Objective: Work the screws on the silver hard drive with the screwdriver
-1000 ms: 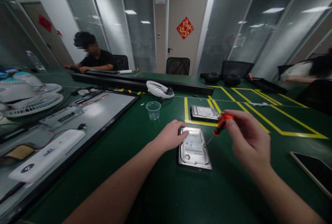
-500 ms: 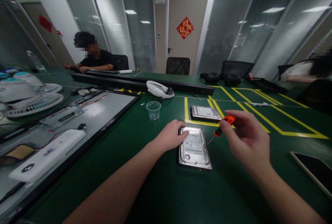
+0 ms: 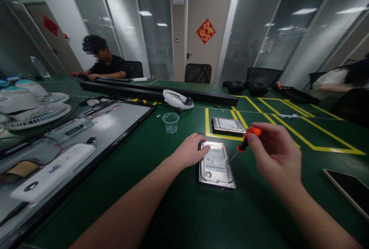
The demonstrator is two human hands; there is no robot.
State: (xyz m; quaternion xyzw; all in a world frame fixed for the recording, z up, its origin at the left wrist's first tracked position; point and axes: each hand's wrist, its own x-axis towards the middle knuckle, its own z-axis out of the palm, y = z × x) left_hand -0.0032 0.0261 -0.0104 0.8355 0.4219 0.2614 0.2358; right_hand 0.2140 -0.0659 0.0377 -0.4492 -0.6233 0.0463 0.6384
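Note:
A silver hard drive point(image 3: 215, 166) lies label side up on the green table in front of me. My left hand point(image 3: 190, 151) grips its far left corner, the thumb on the top face and the fingers over the far edge. In my right hand point(image 3: 278, 153) is a screwdriver point(image 3: 244, 142) with an orange and black handle, pinched between thumb and fingers. It leans, and its tip meets the right edge of the drive; the screw there is too small to make out. Behind stands a second hard drive point(image 3: 228, 125), flat inside yellow tape lines.
A clear plastic cup point(image 3: 171, 123) stands beyond my left hand. A white fan grille point(image 3: 178, 100) lies by a long black bar point(image 3: 201, 96). At left is a dismantled screen panel point(image 3: 100, 137) with a white device point(image 3: 54, 172); at right, a phone point(image 3: 348, 189). A person point(image 3: 108, 62) sits across.
The screwdriver handle has turned slightly in my right hand, and its fingers have shifted a little. My left hand and the hard drive have stayed in place.

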